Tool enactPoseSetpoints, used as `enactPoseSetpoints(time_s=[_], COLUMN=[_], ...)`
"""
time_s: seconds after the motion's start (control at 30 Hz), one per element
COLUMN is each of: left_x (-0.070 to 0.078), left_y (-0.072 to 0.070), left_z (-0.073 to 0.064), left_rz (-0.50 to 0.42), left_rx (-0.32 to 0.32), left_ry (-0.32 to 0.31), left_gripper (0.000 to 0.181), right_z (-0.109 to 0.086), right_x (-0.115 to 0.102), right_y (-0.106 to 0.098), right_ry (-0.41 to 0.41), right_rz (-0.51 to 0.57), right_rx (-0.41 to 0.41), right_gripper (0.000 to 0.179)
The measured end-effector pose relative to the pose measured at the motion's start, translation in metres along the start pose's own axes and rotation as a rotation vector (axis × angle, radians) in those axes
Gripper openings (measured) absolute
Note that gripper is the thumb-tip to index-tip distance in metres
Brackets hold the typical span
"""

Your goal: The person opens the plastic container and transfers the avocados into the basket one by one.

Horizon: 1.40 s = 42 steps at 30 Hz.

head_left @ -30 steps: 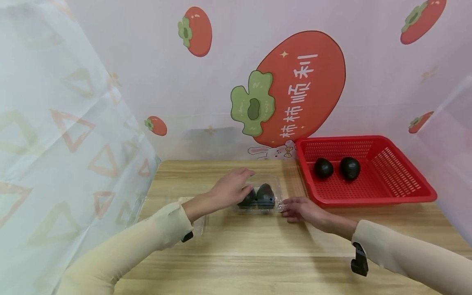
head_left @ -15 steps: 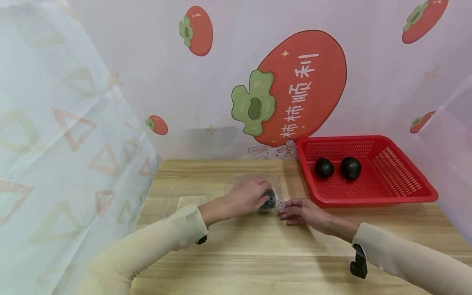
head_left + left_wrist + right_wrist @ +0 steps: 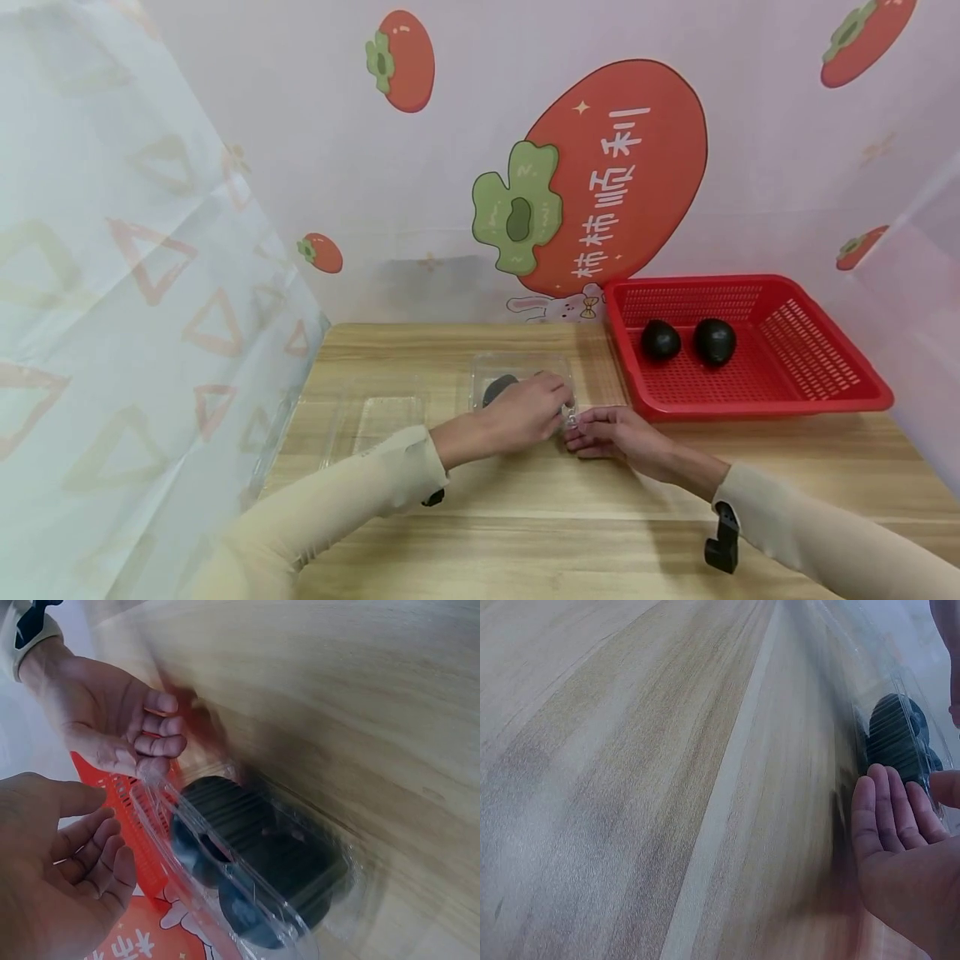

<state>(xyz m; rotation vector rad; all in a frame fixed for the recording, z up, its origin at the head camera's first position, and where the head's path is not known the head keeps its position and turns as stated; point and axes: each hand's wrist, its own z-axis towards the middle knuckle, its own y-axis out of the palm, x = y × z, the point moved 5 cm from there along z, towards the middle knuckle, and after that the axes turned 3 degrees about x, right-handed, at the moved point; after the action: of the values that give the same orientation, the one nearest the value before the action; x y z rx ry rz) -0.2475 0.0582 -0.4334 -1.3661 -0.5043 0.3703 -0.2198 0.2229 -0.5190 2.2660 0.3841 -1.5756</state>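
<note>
A clear plastic box [image 3: 517, 358] stands on the table with dark avocados [image 3: 285, 862] inside, partly hidden by my left hand in the head view. My left hand [image 3: 528, 415] is over the box's right end, its fingers loosely curled and holding nothing in the left wrist view. At the box's near right corner, my right hand [image 3: 618, 435] pinches the edge between thumb and fingers. In the right wrist view its fingers [image 3: 889, 806] reach out along the box's end, thumb above them.
A red perforated basket [image 3: 757, 408] with two more avocados [image 3: 714, 342] stands at the right, against the back wall. Another clear plastic piece [image 3: 390, 412] lies left of the box. A patterned white sheet [image 3: 150, 292] hangs along the left side.
My left hand has moved right across the box, from its left avocado to its right end, uncovering the left side. My right hand has stayed at the corner.
</note>
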Motion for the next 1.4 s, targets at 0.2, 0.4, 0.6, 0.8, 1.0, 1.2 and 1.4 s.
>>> enactPoseSetpoints(time_s=[0.2, 0.4, 0.6, 0.8, 1.0, 1.2, 1.4], left_x=[0.004, 0.006, 0.008, 0.011, 0.016, 0.018, 0.016], left_y=[0.009, 0.017, 0.021, 0.022, 0.023, 0.023, 0.026], left_z=[0.004, 0.008, 0.011, 0.014, 0.014, 0.015, 0.016], left_rz=[-0.017, -0.007, 0.021, 0.097, 0.159, 0.183, 0.167], left_rx=[-0.014, -0.005, -0.022, -0.040, -0.035, -0.020, 0.009], left_ry=[0.022, 0.032, 0.018, 0.014, 0.032, 0.040, 0.041], left_gripper=[0.013, 0.012, 0.016, 0.014, 0.006, 0.012, 0.009], right_z=[0.002, 0.003, 0.005, 0.007, 0.008, 0.008, 0.008], right_x=[0.004, 0.008, 0.011, 0.012, 0.015, 0.016, 0.016], right_y=[0.003, 0.003, 0.002, 0.002, 0.001, -0.001, 0.000], right_ry=[-0.021, -0.046, -0.063, -0.080, -0.063, -0.067, -0.077], right_rz=[0.052, 0.104, 0.119, 0.145, 0.164, 0.169, 0.176], right_rx=[-0.011, -0.038, -0.062, -0.095, -0.092, -0.080, -0.071], right_gripper=[0.027, 0.018, 0.021, 0.025, 0.027, 0.028, 0.028])
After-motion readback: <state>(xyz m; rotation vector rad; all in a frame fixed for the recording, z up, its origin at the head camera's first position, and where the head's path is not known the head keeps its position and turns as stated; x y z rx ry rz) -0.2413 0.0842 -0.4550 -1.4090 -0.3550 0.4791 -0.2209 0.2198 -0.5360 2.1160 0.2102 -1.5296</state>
